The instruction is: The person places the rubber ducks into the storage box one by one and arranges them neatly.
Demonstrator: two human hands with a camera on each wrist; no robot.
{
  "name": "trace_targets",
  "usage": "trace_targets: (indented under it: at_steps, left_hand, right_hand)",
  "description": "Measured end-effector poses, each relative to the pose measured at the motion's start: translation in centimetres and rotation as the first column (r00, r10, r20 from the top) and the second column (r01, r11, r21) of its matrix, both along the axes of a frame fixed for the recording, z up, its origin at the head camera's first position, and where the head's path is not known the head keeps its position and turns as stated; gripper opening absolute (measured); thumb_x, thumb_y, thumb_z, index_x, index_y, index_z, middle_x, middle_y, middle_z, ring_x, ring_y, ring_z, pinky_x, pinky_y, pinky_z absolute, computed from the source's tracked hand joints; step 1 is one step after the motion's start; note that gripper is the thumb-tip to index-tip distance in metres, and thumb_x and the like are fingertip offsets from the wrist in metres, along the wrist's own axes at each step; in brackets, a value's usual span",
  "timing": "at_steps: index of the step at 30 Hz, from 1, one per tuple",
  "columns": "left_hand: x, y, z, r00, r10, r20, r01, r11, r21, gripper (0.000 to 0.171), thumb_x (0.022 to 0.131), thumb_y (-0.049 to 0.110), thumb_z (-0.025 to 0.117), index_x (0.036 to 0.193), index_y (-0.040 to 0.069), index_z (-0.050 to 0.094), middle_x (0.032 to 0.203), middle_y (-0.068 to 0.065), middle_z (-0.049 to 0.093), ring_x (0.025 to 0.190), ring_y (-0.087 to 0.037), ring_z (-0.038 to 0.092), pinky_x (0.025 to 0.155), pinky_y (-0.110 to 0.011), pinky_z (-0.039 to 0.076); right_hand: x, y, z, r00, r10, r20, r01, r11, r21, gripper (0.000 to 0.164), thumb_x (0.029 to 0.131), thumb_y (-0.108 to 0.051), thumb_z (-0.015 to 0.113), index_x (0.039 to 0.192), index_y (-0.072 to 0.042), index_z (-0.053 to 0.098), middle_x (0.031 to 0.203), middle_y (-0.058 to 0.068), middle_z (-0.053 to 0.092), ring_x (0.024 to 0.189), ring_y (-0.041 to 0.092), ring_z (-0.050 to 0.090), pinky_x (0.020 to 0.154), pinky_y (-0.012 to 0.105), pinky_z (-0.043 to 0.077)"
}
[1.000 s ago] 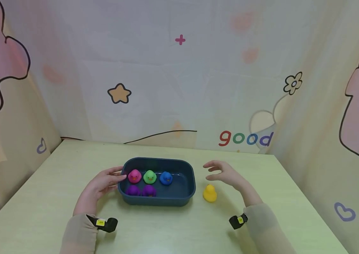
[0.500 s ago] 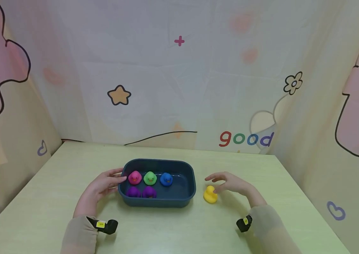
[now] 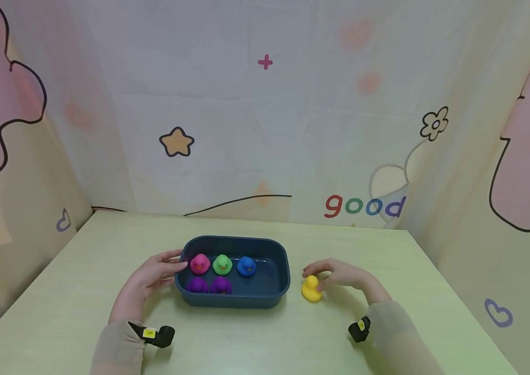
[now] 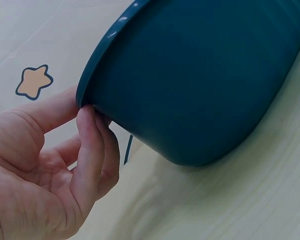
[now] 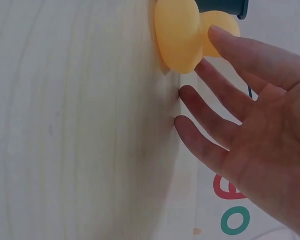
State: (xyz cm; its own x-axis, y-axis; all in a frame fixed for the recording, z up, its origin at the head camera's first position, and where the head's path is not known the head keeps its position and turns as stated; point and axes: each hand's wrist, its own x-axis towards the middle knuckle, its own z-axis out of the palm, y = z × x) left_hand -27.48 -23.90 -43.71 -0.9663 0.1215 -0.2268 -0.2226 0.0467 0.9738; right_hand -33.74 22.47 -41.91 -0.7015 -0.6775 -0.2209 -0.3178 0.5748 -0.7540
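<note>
A dark blue plastic tub (image 3: 232, 301) stands on the table, its left end held by my left hand (image 3: 154, 273). In the left wrist view the thumb and fingers pinch the tub's rim (image 4: 97, 62). Several rubber ducks sit in the tub: a pink duck (image 3: 200, 264), a green duck (image 3: 222, 265), a blue duck (image 3: 246, 266) and two purple ducks (image 3: 221, 286) in front. Right of the tub, my right hand (image 3: 340, 275) holds a yellow rubber duck (image 3: 311, 290) on the table. Its thumb lies against the duck's head (image 5: 227, 22); the index fingertip is partly hidden behind the body.
The pale wooden table (image 3: 236, 344) ends at a printed cloth backdrop (image 3: 227, 130), with more cloth at both sides. Each wrist carries a small black camera, such as the left wrist camera (image 3: 163, 337).
My right hand has come down from above the yellow duck, and its thumb and index finger have closed in around the duck. The left hand and the tub have stayed in place.
</note>
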Motion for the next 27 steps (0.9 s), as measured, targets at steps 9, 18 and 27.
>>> trace_targets:
  at_steps: [9, 18, 27]
  left_hand:
    - [0.1, 0.1, 0.1, 1.0, 0.003, 0.002, -0.003, 1.0, -0.001, 0.068, 0.094, 0.016, 0.064, 0.15, -0.002, 0.03, 0.133, -0.016, 0.048, 0.09, -0.005, 0.062, 0.072, -0.021, 0.05]
    - [0.1, 0.1, 0.0, 1.0, 0.011, 0.005, -0.011, 1.0, -0.008, 0.068, 0.094, 0.016, 0.064, 0.15, -0.001, 0.03, 0.141, -0.022, 0.043, 0.089, -0.006, 0.062, 0.07, -0.02, 0.05]
    - [0.0, 0.1, -0.1, 1.0, 0.005, 0.003, -0.005, 1.0, -0.019, 0.067, 0.095, 0.016, 0.063, 0.151, -0.001, 0.03, 0.144, -0.025, 0.04, 0.09, -0.006, 0.061, 0.07, -0.02, 0.05]
  right_hand:
    - [0.0, 0.0, 0.0, 1.0, -0.022, 0.006, 0.022, 1.0, 0.003, 0.041, 0.082, -0.012, 0.072, 0.121, -0.002, 0.064, 0.137, 0.019, 0.056, 0.129, 0.039, 0.045, 0.109, 0.064, 0.027]
    - [0.5, -0.2, 0.3, 0.989, -0.14, -0.047, 0.14, 0.99, 0.001, 0.032, 0.081, -0.018, 0.074, 0.108, -0.005, 0.063, 0.134, 0.019, 0.058, 0.123, 0.038, 0.048, 0.105, 0.065, 0.031]
    - [0.9, -1.0, 0.1, 0.874, -0.453, -0.175, 0.453, 0.891, -0.039, 0.027, 0.084, -0.024, 0.073, 0.09, -0.005, 0.055, 0.129, 0.02, 0.061, 0.115, 0.034, 0.056, 0.1, 0.053, 0.044]
